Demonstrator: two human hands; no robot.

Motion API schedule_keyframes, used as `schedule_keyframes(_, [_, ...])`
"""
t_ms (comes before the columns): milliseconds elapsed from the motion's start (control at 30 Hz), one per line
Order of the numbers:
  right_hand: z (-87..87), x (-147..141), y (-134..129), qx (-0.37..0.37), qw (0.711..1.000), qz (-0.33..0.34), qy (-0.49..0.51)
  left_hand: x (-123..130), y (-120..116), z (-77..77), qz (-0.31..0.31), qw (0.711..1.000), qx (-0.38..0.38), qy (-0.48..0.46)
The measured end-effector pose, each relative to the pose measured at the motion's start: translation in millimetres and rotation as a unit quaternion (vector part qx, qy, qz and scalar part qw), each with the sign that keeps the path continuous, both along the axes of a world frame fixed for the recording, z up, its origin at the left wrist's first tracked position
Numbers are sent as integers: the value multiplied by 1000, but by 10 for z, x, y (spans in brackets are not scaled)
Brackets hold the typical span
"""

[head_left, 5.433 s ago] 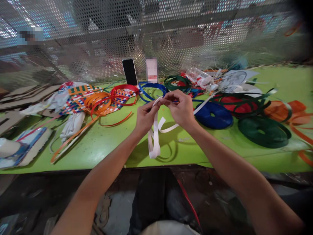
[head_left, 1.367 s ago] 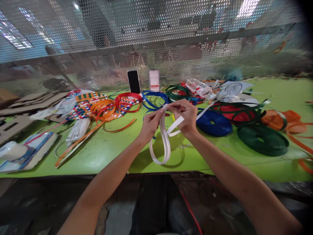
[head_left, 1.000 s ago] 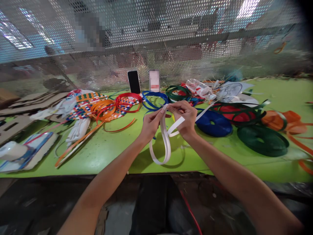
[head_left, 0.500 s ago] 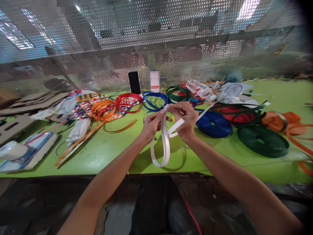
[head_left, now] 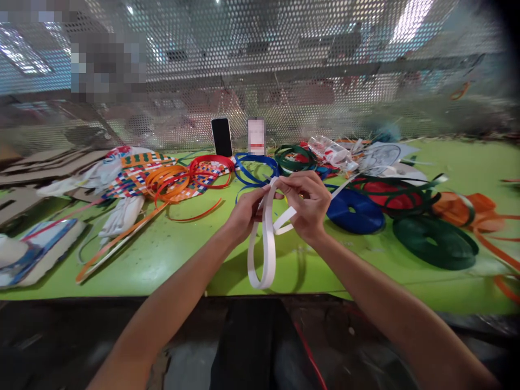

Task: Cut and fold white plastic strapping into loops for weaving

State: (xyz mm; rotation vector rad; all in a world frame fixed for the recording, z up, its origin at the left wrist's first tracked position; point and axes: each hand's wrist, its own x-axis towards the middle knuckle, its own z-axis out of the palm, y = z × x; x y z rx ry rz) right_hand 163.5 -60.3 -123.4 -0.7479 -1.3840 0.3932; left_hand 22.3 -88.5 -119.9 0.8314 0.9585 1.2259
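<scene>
A white flat strap (head_left: 268,244) hangs in a long narrow loop from my fingers over the green table (head_left: 174,260). My left hand (head_left: 246,211) pinches it at the top of the loop, partly hidden behind the strap. Close beside it, my right hand (head_left: 309,203) is closed on the same strap, and a length of it runs out past that hand toward the back right. Behind my hands lies a blue strap coil (head_left: 257,169). A flat blue roll (head_left: 355,210) rests just right of my right hand.
Red (head_left: 211,170) and orange coils (head_left: 166,181) lie over a woven checkered piece at left. Two phones (head_left: 221,137) stand at the back against a perforated metal screen (head_left: 284,103). A dark green roll (head_left: 434,242) and orange straps (head_left: 465,208) sit at right.
The hanging white loop has shifted slightly left and lower, and its sides look closer together. My hands remain closed on it, and the whole view has moved a little.
</scene>
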Motion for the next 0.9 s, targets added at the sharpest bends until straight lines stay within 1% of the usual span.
schedule_keyframes(100, [-13, 7, 2, 12, 1000, 15, 2, 2, -36, 23, -14, 1000, 8, 0])
schedule_keyframes(300, [-27, -21, -14, 36, 998, 37, 29, 4, -55, -28, -22, 999, 46, -5])
schedule_keyframes(433, [-25, -40, -26, 21, 999, 29, 31, -4, -77, -30, -19, 997, 79, 16])
schedule_keyframes(567, [-33, -45, -17, 24, 999, 7, 21, -8, -114, -8, -3, 994, 101, 53])
schedule_keyframes(667, [-32, -44, -12, 32, 999, -7, 17, -3, -125, 4, 11, 987, 133, 86])
schedule_keyframes(800, [-23, -42, -11, 48, 999, 12, 15, 4, -108, 15, 39, 974, 189, 119])
schedule_keyframes(900, [-25, -41, -6, 56, 998, 23, 17, 7, -93, 20, 49, 969, 205, 132])
